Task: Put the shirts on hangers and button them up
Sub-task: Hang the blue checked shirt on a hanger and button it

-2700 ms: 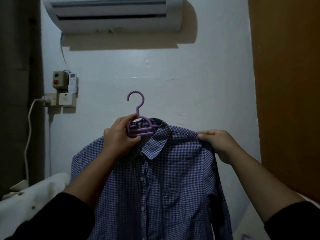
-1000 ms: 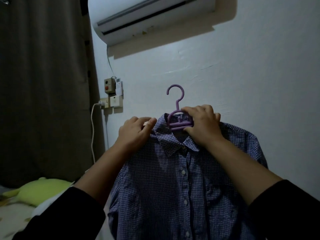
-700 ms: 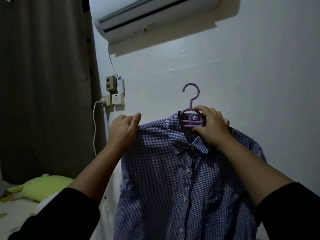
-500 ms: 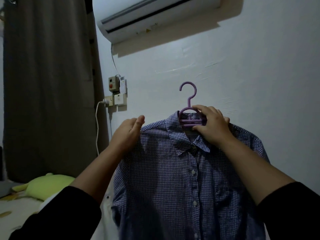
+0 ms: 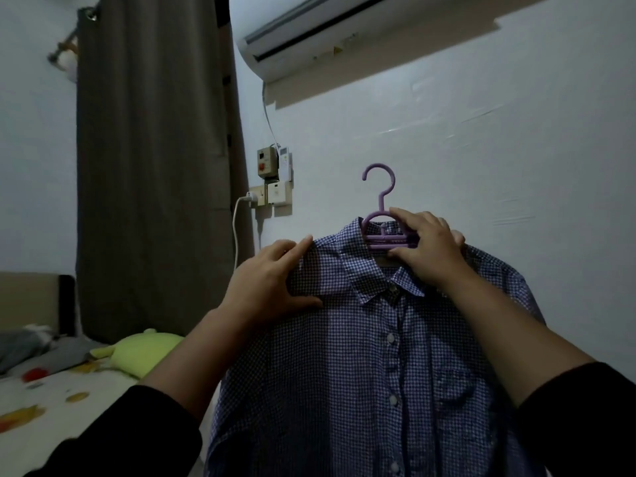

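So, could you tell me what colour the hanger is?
Light purple hanger, clearest in the head view.

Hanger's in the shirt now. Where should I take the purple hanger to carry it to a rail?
Probably grip the purple hanger at its bare stem under the hook, from the front above the collar. The shirt covers its arms, and the right hand already holds the neck.
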`<state>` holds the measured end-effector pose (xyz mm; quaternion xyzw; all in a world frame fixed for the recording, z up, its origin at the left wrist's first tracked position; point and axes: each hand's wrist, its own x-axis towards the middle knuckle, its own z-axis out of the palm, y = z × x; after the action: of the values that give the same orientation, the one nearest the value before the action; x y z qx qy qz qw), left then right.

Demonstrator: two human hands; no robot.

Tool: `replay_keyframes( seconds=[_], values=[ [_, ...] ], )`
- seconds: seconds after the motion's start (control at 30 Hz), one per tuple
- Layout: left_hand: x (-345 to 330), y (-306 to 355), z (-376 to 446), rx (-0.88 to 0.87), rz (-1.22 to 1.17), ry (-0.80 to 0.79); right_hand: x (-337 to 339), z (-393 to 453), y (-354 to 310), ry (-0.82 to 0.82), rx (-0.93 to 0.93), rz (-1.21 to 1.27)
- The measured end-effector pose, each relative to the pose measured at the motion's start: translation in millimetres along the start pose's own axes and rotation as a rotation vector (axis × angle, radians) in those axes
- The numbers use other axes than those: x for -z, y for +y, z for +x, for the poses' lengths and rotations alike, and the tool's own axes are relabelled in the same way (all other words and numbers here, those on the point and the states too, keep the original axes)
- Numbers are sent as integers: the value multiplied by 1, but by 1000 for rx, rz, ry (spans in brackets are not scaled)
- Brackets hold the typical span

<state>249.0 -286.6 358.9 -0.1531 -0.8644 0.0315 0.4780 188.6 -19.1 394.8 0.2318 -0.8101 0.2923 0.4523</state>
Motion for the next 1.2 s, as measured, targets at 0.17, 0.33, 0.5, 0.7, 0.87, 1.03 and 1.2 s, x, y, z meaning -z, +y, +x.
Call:
replay_keyframes(
  seconds=[0.17,0.33,0.5,0.7,0.87,1.03,1.2],
  values=[
    [-16,-31,-19,41,51,31,-49,9,-10,-66,2,-6],
    [-45,-68,-44,150,125,70,-127,11,-21,-90,-1,-28],
    [-80,-120,-59,504,154,-31,-218,4,-25,-248,-105,64],
    [-142,-213,-58,860,196,-144,-333,-6,-28,-409,-211,143],
    [-199,-277,-74,937,340,-415,-405,-16,-28,-512,-239,137],
    [-238,-269,-83,663,214,-447,-429,-32,-25,-561,-211,140],
    [-256,-237,-89,529,136,-437,-421,-47,-16,-571,-192,123]
  ],
)
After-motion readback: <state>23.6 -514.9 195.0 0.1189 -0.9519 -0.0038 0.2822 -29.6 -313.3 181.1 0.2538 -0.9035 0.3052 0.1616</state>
